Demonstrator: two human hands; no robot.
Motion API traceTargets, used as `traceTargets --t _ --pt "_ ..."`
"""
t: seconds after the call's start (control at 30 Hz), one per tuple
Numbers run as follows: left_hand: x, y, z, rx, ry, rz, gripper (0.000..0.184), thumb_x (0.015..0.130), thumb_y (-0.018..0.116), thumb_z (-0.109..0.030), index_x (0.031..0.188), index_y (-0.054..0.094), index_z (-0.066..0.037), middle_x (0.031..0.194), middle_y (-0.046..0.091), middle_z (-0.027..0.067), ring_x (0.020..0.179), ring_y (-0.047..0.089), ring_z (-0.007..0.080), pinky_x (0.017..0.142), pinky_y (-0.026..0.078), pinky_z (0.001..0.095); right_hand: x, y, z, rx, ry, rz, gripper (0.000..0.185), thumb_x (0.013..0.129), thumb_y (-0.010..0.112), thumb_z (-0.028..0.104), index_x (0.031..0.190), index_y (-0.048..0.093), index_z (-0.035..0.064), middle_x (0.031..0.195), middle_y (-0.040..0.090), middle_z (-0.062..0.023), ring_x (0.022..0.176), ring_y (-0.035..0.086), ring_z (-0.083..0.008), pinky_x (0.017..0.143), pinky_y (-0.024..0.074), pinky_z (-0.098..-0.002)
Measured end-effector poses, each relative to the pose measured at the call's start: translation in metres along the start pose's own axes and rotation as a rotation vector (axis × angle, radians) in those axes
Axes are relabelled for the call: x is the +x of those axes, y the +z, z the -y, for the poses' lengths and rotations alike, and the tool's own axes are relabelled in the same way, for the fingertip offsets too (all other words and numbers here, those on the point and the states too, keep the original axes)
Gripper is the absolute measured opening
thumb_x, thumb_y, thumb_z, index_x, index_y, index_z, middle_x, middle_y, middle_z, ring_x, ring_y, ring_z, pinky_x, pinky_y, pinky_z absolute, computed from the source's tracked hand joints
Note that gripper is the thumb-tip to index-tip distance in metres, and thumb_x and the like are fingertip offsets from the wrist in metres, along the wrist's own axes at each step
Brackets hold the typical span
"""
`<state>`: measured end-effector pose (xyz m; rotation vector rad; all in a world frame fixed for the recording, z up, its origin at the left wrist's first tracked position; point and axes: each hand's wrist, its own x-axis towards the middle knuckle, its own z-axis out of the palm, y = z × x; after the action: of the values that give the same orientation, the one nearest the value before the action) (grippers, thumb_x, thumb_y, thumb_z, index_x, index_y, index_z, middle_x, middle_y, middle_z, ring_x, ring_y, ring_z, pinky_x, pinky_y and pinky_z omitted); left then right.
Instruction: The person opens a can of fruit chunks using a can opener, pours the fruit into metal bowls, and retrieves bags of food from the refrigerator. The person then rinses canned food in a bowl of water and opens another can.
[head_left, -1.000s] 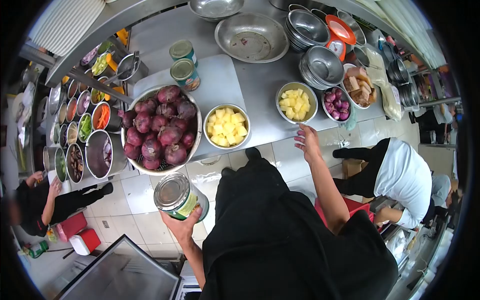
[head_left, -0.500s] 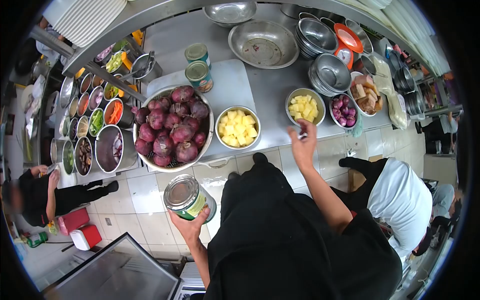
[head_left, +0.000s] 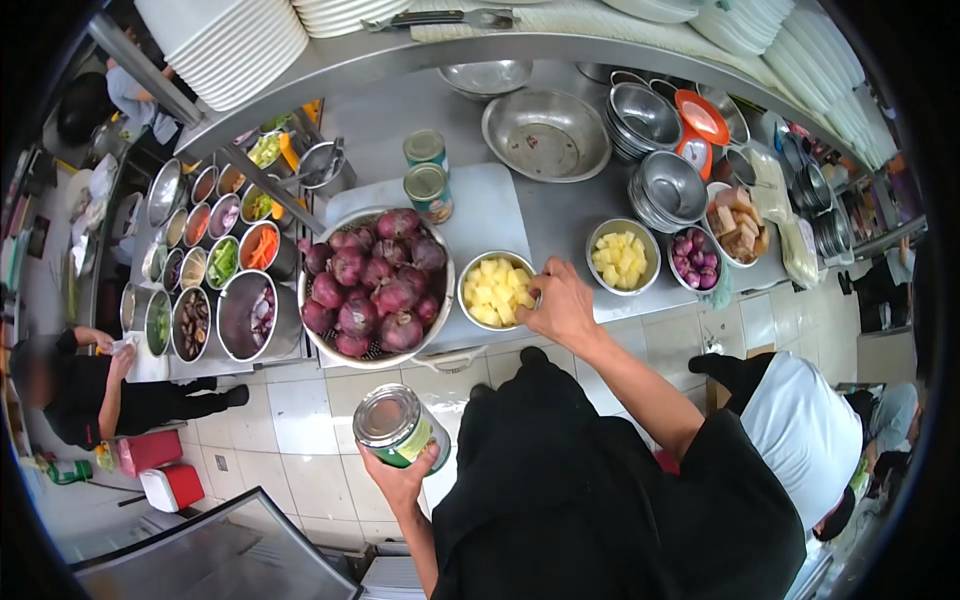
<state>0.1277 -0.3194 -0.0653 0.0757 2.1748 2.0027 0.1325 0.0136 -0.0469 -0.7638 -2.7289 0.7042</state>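
Note:
My left hand [head_left: 402,480] is wrapped round a large tin can [head_left: 412,436] with a silver top and a green label, held upright over the floor. My right hand [head_left: 560,305] pinches the right rim of a metal bowl [head_left: 478,322] filled with yellow cubes [head_left: 495,290]; the fingertips are partly hidden. Left of that bowl stands a big colander [head_left: 308,325] heaped with red onions [head_left: 378,285]. To the right is a second metal bowl [head_left: 655,278] of yellow cubes.
Two small cans [head_left: 428,190] stand on a white cutting board [head_left: 490,200]. Behind is a wide steel basin [head_left: 546,135]. Shallots [head_left: 696,258], meat chunks [head_left: 738,222] and stacked bowls [head_left: 668,190] sit right. A shelf [head_left: 400,75] overhangs. Co-workers stand left [head_left: 110,390] and right [head_left: 785,430].
My right hand has moved left from beside the right bowl of cubes to the rim of the bowl near the colander. My left hand still holds the can. The camera view has shifted.

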Motion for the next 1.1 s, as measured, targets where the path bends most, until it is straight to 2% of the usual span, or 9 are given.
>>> traceTargets --t 0.1,0.23,0.33,0.5,0.73,0.83,0.93,1.03,1.1 --pt "-0.005 -0.003 0.002 0.006 -0.008 -0.028 0.094 0.053 0.091 -0.016 0.131 0.042 0.001 0.119 0.056 0.0123 0.108 0.056 0.0228 0.097 0.045 0.0367 0.002 -0.006 0.003 0.090 0.086 0.058 0.021 0.062 0.075 0.019 0.076 0.071 0.0033 0.093 0.058 -0.0137 0.093 0.060 -0.0332 0.073 0.0518 -0.0429" --pt "-0.014 -0.001 -0.002 0.006 -0.003 -0.097 0.094 0.053 0.092 -0.016 0.131 0.042 0.001 0.118 0.056 0.0122 0.107 0.057 0.0226 0.096 0.045 0.0363 0.021 -0.012 -0.011 0.003 0.001 0.031 0.023 0.061 0.077 0.022 0.077 0.073 0.0064 0.094 0.060 -0.0124 0.091 0.063 -0.0318 0.076 0.0516 -0.0416" --pt "-0.020 0.005 -0.007 -0.011 -0.046 -0.150 0.095 0.053 0.093 -0.017 0.131 0.042 0.001 0.117 0.055 0.0121 0.107 0.056 0.0223 0.096 0.045 0.0361 0.028 -0.028 -0.007 -0.025 -0.029 0.268 0.025 0.061 0.078 0.023 0.079 0.073 0.0072 0.096 0.059 -0.0128 0.093 0.063 -0.0322 0.078 0.0515 -0.0417" --pt "-0.037 0.011 0.006 0.041 -0.027 -0.216 0.090 0.057 0.089 -0.013 0.133 0.043 0.001 0.116 0.058 0.0129 0.102 0.060 0.0224 0.093 0.049 0.0355 0.024 -0.022 -0.014 -0.047 -0.104 0.305 0.030 0.061 0.078 0.024 0.084 0.073 0.0057 0.099 0.059 -0.0124 0.094 0.063 -0.0323 0.080 0.0515 -0.0423" --pt "-0.035 0.040 -0.002 0.020 -0.067 -0.189 0.094 0.055 0.092 -0.017 0.133 0.042 0.000 0.118 0.056 0.0124 0.106 0.058 0.0228 0.095 0.046 0.0346 0.031 -0.015 -0.004 -0.166 -0.078 0.415 0.034 0.062 0.077 0.025 0.087 0.072 0.0032 0.107 0.060 -0.0147 0.100 0.062 -0.0324 0.082 0.0536 -0.0437" --pt "-0.033 0.051 -0.013 0.001 -0.074 -0.188 0.093 0.055 0.092 -0.017 0.132 0.043 0.000 0.119 0.056 0.0129 0.106 0.058 0.0232 0.095 0.047 0.0352 0.034 -0.013 -0.006 -0.128 -0.058 0.393 0.035 0.059 0.079 0.026 0.084 0.072 0.0025 0.099 0.061 -0.0148 0.091 0.063 -0.0342 0.081 0.0517 -0.0437" --pt "-0.032 0.056 -0.008 -0.014 -0.064 -0.204 0.094 0.055 0.092 -0.017 0.133 0.043 0.001 0.119 0.055 0.0130 0.107 0.058 0.0235 0.095 0.047 0.0359 0.048 -0.029 -0.014 0.059 -0.079 0.394 0.034 0.060 0.078 0.027 0.085 0.072 0.0040 0.095 0.061 -0.0140 0.089 0.063 -0.0331 0.080 0.0516 -0.0422" --pt "-0.033 0.064 -0.019 -0.048 -0.089 -0.218 0.094 0.055 0.092 -0.015 0.133 0.042 0.001 0.119 0.055 0.0131 0.108 0.058 0.0233 0.095 0.047 0.0358 0.082 -0.033 -0.020 0.196 0.014 0.200 0.031 0.062 0.077 0.028 0.085 0.072 0.0066 0.092 0.061 -0.0125 0.090 0.064 -0.0315 0.080 0.0513 -0.0413" --pt "-0.035 0.066 -0.022 -0.043 -0.088 -0.218 0.094 0.055 0.091 -0.014 0.134 0.042 0.001 0.119 0.055 0.0130 0.107 0.058 0.0229 0.095 0.047 0.0354 0.109 -0.008 -0.032 0.195 0.052 0.131 0.033 0.063 0.078 0.029 0.088 0.072 0.0080 0.102 0.061 -0.0118 0.094 0.063 -0.0321 0.081 0.0519 -0.0419"
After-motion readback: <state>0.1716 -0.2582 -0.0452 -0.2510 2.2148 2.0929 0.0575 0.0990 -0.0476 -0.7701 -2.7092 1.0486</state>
